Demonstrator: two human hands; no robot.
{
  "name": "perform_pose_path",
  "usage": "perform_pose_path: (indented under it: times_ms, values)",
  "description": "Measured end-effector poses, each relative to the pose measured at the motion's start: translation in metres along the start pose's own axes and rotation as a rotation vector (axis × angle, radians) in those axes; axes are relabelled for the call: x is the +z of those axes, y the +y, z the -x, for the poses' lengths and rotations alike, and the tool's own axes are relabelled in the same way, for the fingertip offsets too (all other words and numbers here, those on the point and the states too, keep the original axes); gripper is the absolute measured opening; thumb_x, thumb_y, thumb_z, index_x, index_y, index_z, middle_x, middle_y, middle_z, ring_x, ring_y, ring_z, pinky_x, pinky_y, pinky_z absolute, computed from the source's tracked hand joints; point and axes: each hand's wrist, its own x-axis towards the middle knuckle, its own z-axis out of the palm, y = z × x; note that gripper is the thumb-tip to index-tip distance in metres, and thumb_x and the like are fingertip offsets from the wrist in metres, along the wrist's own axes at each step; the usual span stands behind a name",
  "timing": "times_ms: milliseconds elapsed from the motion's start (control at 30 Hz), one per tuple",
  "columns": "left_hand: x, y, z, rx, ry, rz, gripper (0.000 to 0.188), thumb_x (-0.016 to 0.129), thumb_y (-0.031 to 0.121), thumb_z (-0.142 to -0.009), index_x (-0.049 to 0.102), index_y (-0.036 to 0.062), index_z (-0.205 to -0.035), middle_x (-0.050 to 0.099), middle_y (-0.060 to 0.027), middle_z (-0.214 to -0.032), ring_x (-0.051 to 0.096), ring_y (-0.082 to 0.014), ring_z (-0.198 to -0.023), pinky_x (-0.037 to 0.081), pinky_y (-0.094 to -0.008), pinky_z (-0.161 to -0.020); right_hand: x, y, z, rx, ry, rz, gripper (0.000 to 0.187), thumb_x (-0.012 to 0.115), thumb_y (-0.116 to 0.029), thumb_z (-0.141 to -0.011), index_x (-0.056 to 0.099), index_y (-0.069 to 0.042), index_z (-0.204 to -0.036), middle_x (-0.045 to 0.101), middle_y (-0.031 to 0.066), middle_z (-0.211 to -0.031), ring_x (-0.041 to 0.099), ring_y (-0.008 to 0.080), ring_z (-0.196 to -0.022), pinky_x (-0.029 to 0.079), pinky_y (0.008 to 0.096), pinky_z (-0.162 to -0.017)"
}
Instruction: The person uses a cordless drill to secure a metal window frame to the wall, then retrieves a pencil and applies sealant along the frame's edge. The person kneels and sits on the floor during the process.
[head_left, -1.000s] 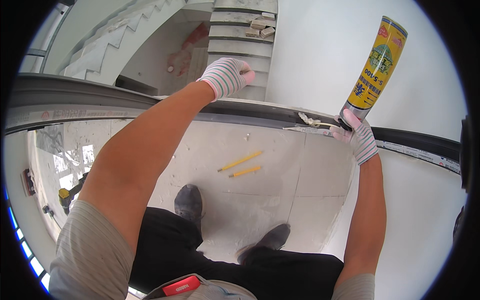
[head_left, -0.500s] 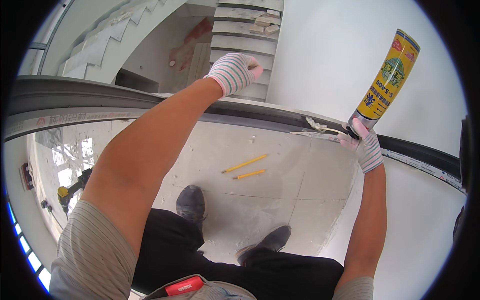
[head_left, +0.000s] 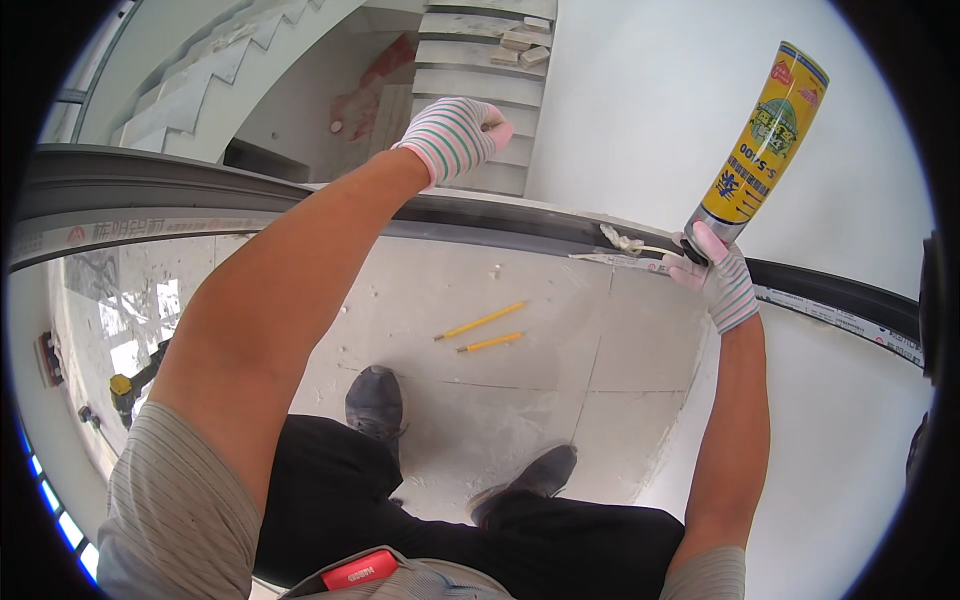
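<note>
My right hand (head_left: 728, 285), in a striped knit glove, grips the nozzle end of a yellow foam spray can (head_left: 768, 135). The can is upside down and tilted, its base up and to the right. A thin pale tube (head_left: 660, 250) runs left from the nozzle along the dark frame rail (head_left: 480, 222). A blob of whitish foam (head_left: 622, 240) sits at the tube's tip, against the rail. My left hand (head_left: 455, 138), gloved the same way, is closed beyond the rail's far side. Its curled fingers hide whatever may be inside.
Two yellow pencils (head_left: 482, 322) lie on the dusty tiled floor (head_left: 520, 400) near my shoes. A yellow and black power tool (head_left: 130, 385) is at the left. Past the rail, stairs (head_left: 470, 85) carry several pale blocks (head_left: 520, 45). A white wall (head_left: 640, 110) rises at the right.
The view has shifted slightly, so everything appears a little further left and higher. Both hands and the spray can keep nearly the same places against the rail.
</note>
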Motion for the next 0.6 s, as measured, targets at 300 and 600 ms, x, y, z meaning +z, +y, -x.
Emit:
perform_pose_path:
  times_ms: [300,600]
  values:
    - [-0.0001,-0.0004,-0.0006,-0.003,0.008,-0.013,0.034,0.062,0.035,-0.097,0.074,0.0050,-0.106,0.072,-0.0089,-0.082,0.063,-0.0178,-0.074,0.053,-0.0320,-0.078,-0.0001,-0.0010,0.0026,0.006,-0.028,-0.035,0.065,0.083,-0.042,-0.083,0.055,-0.003,-0.126,0.065,0.0083,-0.108,0.075,0.0243,-0.080,0.064,0.0286,-0.065]
    - [-0.0040,0.0009,-0.0004,-0.033,-0.003,-0.033,0.033,0.061,0.037,-0.097,0.073,0.0093,-0.110,0.073,-0.0125,-0.087,0.067,-0.0294,-0.078,0.054,-0.0384,-0.079,0.0017,-0.0018,0.0049,-0.003,-0.030,-0.021,0.062,0.082,-0.042,-0.084,0.056,-0.005,-0.126,0.066,0.0095,-0.111,0.074,0.0252,-0.081,0.064,0.0319,-0.068]
